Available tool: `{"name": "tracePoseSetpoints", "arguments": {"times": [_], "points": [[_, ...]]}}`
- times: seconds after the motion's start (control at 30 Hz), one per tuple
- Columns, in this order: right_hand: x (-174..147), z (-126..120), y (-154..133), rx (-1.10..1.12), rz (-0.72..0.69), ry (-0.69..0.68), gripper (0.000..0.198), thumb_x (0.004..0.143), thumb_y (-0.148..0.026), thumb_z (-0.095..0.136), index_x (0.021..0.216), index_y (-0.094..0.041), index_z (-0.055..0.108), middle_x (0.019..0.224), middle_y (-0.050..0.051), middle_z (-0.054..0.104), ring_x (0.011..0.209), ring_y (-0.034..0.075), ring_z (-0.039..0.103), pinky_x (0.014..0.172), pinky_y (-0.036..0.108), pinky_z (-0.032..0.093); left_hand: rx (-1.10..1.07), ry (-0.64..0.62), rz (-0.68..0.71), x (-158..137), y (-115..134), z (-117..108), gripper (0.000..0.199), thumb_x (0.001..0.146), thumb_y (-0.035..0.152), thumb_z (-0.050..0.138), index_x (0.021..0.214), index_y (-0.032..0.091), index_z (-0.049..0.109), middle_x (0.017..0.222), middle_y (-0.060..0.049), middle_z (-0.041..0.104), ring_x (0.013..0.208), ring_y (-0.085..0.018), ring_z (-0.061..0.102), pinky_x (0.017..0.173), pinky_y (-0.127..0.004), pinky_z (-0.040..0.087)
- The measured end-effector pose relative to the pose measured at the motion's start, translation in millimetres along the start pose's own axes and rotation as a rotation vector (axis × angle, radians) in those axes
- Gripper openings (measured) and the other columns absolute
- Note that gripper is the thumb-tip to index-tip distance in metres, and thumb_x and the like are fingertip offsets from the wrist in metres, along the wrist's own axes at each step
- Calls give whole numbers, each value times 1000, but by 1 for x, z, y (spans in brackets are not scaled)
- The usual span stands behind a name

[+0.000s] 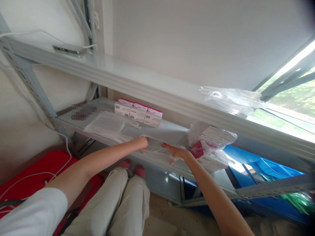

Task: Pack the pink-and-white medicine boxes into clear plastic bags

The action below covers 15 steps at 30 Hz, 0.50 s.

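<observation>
A clear plastic bag [157,144] lies spread along the front of the middle shelf. My left hand [144,142] is closed at its left end and seems to pinch the film; the fingertips are partly hidden. On the right part of the bag rests my right hand [174,151], its fingers stretched out and apart. Left of my hands is a flat stack of clear plastic bags [105,123]. Behind the stack, white-and-pink boxes [139,112] stand in a row. To the right of my right hand sits a plastic bag filled with boxes [211,141].
The upper shelf [137,77] juts out above my hands. It carries a flat grey device [70,49] and a crumpled plastic bag [226,96]. Blue bins [265,170] stand at the lower right. A red object [36,170] with white cables is at the lower left.
</observation>
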State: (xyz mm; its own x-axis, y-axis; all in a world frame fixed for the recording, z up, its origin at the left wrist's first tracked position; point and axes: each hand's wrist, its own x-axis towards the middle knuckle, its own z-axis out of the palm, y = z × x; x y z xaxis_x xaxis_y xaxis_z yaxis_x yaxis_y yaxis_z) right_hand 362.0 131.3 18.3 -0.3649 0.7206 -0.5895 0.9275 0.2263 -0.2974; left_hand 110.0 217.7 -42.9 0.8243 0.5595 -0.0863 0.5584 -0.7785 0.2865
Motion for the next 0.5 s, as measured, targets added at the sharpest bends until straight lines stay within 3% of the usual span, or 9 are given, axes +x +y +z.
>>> {"name": "tracePoseSetpoints", "arguments": {"times": [0.27,0.5], "points": [[1,4,5,19,-16,23,139,40,-37,88,151,-13,10,157,18,2,145,25,8,116,28,10,0,40,4,-12,10,-7,92,49,18,84,131,0,46,138,-23,47,128,-33,41,105,-33,32],[4,3,4,24,10,-12,149,27,-44,90,151,-15,12,157,19,1,145,27,5,117,30,8,-98,97,-13,-18,19,-15,82,47,21,86,121,4,56,125,-17,60,120,-31,47,100,-33,37]]}}
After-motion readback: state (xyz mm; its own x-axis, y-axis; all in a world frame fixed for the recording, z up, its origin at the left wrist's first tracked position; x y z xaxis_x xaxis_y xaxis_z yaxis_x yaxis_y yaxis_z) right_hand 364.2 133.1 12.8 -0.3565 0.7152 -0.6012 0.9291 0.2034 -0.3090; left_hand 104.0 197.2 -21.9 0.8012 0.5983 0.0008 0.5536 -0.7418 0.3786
